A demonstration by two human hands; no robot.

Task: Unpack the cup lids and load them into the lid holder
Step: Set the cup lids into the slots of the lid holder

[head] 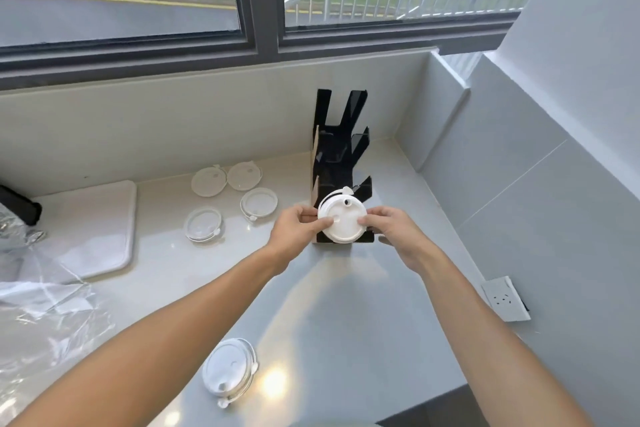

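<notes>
Both hands' fingers (313, 220) pinching white lid (342, 218) at opposite edges

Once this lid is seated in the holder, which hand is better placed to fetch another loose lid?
Left, probably. Both hands hold the white lid at the black holder, but the loose lids lie on the left hand's side; the right hand would cross over.
</notes>
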